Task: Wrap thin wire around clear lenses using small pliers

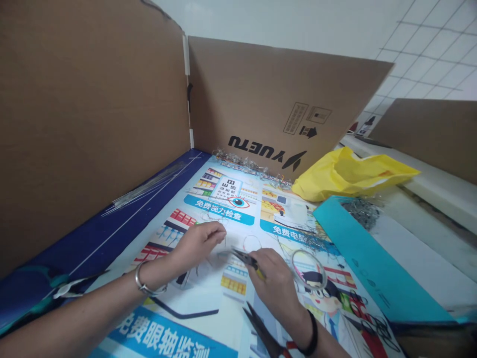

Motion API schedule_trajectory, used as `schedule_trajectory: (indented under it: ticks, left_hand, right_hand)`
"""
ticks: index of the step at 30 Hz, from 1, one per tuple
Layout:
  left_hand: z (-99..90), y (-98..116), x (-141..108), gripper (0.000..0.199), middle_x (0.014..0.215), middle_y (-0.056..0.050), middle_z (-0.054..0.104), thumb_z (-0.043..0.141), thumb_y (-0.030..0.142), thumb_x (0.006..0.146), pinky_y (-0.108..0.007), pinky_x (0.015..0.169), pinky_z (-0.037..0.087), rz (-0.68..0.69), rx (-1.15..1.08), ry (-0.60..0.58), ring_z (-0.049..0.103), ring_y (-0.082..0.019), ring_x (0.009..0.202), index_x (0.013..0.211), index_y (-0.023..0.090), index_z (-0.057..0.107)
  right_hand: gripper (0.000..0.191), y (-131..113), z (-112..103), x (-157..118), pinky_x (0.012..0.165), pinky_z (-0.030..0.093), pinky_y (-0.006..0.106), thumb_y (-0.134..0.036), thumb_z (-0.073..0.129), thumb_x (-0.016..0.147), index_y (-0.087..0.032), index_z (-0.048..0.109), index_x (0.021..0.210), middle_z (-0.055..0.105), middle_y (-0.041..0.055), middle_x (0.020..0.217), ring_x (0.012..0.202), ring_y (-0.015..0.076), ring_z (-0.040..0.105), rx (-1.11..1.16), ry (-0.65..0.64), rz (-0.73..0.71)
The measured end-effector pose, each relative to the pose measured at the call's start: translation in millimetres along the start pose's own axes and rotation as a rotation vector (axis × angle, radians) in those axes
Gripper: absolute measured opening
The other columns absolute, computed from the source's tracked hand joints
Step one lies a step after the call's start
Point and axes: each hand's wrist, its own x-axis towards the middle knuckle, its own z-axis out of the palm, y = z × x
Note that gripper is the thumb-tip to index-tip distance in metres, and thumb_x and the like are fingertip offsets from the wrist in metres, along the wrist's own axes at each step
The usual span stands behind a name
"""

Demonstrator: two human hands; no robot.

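My right hand [274, 276] is wrapped round a pair of pliers [244, 257] with yellow-and-black grips, jaws pointing left. A thin curved piece of wire seems to be at the jaw tips. My left hand [201, 242] is closed in a pinch just left of the pliers; a thin line shows below its fingertips, too fine to name. Under both hands lies a printed poster sheet [212, 328]. A coil of wire [309, 269] lies right of my right hand. Scissors [259, 325] with red handles lie near my right wrist, partly hidden by it.
Cardboard panels [93, 114] wall the left and back. Straight wires [149, 185] lie along the blue left edge, teal-handled scissors [48, 293] nearer. A yellow bag [335, 176] and a teal-edged box [372, 258] with tangled wire [360, 213] are at right. Wire scraps [242, 161] line the back.
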Motion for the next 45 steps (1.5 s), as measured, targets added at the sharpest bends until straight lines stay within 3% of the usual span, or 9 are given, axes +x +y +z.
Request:
schedule_trajectory:
  ticks: [5,10,13,18,20,24,30,37,45]
  left_hand:
    - [15.8,-13.1,12.8,0.017,0.073,-0.001,0.063,0.051,0.022,0.077,-0.024,0.070,0.040,0.014,0.051,-0.064,0.057,-0.016,0.076,0.066,0.020,0.064]
    - [22.8,-14.7,17.1,0.015,0.082,-0.002,0.063,0.052,0.022,0.076,-0.025,0.071,0.040,0.026,0.149,-0.097,0.057,-0.018,0.079,0.082,0.021,0.065]
    - [9.5,-9.7,14.5,0.018,0.090,-0.004,0.062,0.054,0.023,0.075,-0.026,0.071,0.040,0.044,0.204,-0.082,0.056,-0.018,0.081,0.090,0.020,0.064]
    - [-24.1,-5.1,-1.0,0.014,0.082,-0.003,0.063,0.048,0.020,0.078,-0.024,0.067,0.039,0.114,0.415,-0.325,0.056,-0.017,0.076,0.079,0.020,0.062]
    - [-33.1,-6.4,-8.2,0.014,0.081,-0.003,0.063,0.047,0.019,0.078,-0.024,0.064,0.038,0.098,0.541,-0.356,0.057,-0.018,0.076,0.077,0.020,0.061]
    - [-38.8,-9.9,-17.6,0.013,0.082,-0.003,0.064,0.048,0.024,0.078,-0.025,0.057,0.035,0.023,0.712,-0.340,0.058,-0.018,0.072,0.076,0.020,0.059]
    - [-30.0,-5.5,-21.5,0.017,0.074,-0.006,0.066,0.048,0.030,0.078,-0.025,0.052,0.034,-0.103,0.865,-0.319,0.060,-0.020,0.065,0.072,0.018,0.059]
    - [-21.8,-1.8,-24.2,0.019,0.073,-0.011,0.066,0.042,0.017,0.079,-0.029,0.053,0.037,-0.073,0.906,-0.322,0.060,-0.022,0.062,0.071,0.015,0.059]
    - [-40.8,2.0,-21.1,0.018,0.074,-0.006,0.066,0.040,0.018,0.080,-0.026,0.053,0.034,-0.129,0.866,-0.300,0.060,-0.020,0.064,0.073,0.018,0.057]
  right_hand:
    - [0.009,4.0,3.6,-0.5,0.071,0.046,0.032,-0.019,0.052,0.083,-0.019,0.058,0.090,0.060,0.0058,0.083,0.080,0.0184,0.055,0.157,0.065,0.092]
    - [0.008,8.7,6.6,0.9,0.067,0.047,0.028,-0.022,0.054,0.082,-0.018,0.059,0.086,0.059,0.0036,0.078,0.074,0.0165,0.056,0.210,0.070,0.179]
    - [0.008,10.9,7.4,1.8,0.065,0.046,0.027,-0.023,0.054,0.082,-0.018,0.059,0.085,0.059,0.0021,0.075,0.070,0.0150,0.056,0.241,0.050,0.219]
    - [0.008,11.8,7.8,2.2,0.066,0.045,0.027,-0.025,0.054,0.081,-0.019,0.060,0.083,0.059,0.0022,0.076,0.072,0.0157,0.057,0.236,-0.005,0.244]
    - [0.009,12.0,7.6,2.2,0.065,0.045,0.027,-0.025,0.053,0.081,-0.019,0.059,0.084,0.059,0.0024,0.077,0.071,0.0158,0.056,0.232,-0.025,0.245]
    - [0.011,12.8,7.7,1.9,0.066,0.045,0.028,-0.026,0.052,0.082,-0.019,0.059,0.086,0.060,0.0033,0.079,0.073,0.0164,0.057,0.241,-0.044,0.250]
    - [0.010,13.6,8.6,0.3,0.068,0.046,0.028,-0.025,0.053,0.081,-0.019,0.059,0.086,0.061,0.0031,0.080,0.075,0.0169,0.058,0.240,-0.044,0.240]
    - [0.011,13.5,9.4,0.6,0.069,0.046,0.028,-0.025,0.054,0.081,-0.019,0.060,0.088,0.061,0.0037,0.081,0.076,0.0171,0.057,0.260,-0.053,0.233]
    - [0.012,13.5,9.9,0.6,0.068,0.046,0.029,-0.027,0.054,0.081,-0.019,0.060,0.088,0.061,0.0036,0.081,0.074,0.0172,0.057,0.233,-0.056,0.232]
